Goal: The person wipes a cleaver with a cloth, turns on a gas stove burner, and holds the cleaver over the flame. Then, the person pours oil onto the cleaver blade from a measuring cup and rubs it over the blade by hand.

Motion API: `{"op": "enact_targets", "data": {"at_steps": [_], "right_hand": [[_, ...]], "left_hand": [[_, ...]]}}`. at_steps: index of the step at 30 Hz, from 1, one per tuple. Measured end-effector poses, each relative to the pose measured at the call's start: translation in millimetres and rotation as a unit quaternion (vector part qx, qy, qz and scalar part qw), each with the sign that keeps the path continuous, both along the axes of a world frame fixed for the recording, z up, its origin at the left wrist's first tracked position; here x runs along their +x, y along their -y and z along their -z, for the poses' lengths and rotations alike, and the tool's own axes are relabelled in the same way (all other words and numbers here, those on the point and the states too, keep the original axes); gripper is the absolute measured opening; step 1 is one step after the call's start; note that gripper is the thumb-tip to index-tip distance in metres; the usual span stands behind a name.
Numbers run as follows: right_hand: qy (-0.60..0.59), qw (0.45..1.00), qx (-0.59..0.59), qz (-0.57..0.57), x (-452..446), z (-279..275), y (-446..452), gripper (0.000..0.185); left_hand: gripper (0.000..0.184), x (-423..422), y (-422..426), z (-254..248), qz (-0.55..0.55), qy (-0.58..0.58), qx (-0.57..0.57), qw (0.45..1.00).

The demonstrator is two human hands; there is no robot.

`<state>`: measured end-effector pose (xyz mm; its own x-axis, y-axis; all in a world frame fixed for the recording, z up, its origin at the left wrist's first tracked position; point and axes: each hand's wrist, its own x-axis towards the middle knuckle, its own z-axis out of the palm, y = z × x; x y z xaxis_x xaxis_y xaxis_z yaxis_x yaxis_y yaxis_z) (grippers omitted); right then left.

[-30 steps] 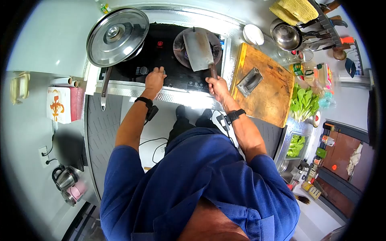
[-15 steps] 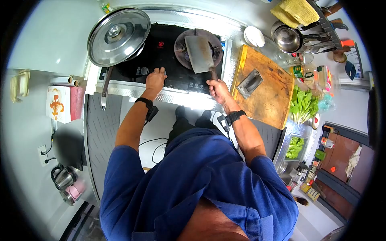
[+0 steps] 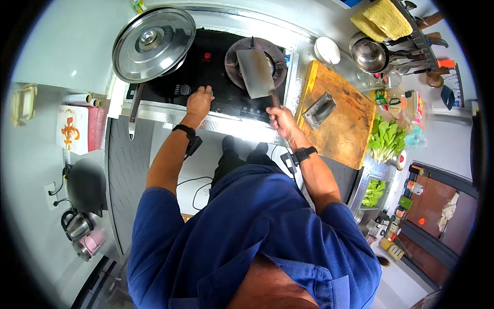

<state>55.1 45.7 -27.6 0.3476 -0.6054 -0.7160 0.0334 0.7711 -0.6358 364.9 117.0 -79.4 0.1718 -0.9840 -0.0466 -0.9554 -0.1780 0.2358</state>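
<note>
The right hand (image 3: 283,121) grips the cleaver (image 3: 256,74) by its handle, blade over the burner (image 3: 231,66) near the cooktop (image 3: 213,67)'s right edge; the left hand (image 3: 199,101) curls at its front edge, grip unclear. Fingers best sit clear of the burner.

A pale grey wall (image 3: 31,216) is fitted with a white rectangular socket (image 3: 51,194); flat reddish-brown panels (image 3: 433,200) are bordered by dark grey bars (image 3: 432,240).

Blue shirt (image 3: 242,221), bottom middle of frame. Short sleeves (image 3: 158,219), open collar (image 3: 298,268). Black band (image 3: 184,130) on left wrist, dark box (image 3: 193,146) stuck to it. Black band on right wrist too. Dark pants (image 3: 230,160), dark shoes (image 3: 227,142).
</note>
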Motion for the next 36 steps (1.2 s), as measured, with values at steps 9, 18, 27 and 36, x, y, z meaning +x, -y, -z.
{"op": "enact_targets", "data": {"at_steps": [9, 18, 27, 36], "right_hand": [[-0.005, 0.991, -0.044, 0.125, 36, 3, 24, 0.015], [-0.01, 0.991, -0.034, 0.129, 42, 2, 22, 0.013], [-0.081, 0.993, -0.072, 0.044, -24, -4, -26, 0.014], [-0.099, 0.987, -0.102, 0.074, -67, -25, -54, 0.012]], "left_hand": [[0.034, 4, 0, 10, 0.011, -0.007, -0.008, 1.0], [0.032, 4, 0, 11, 0.011, -0.003, -0.012, 1.0], [0.033, 3, -1, 7, 0.013, -0.01, -0.009, 1.0], [0.033, 5, 0, 6, 0.025, -0.007, -0.009, 1.0]]}}
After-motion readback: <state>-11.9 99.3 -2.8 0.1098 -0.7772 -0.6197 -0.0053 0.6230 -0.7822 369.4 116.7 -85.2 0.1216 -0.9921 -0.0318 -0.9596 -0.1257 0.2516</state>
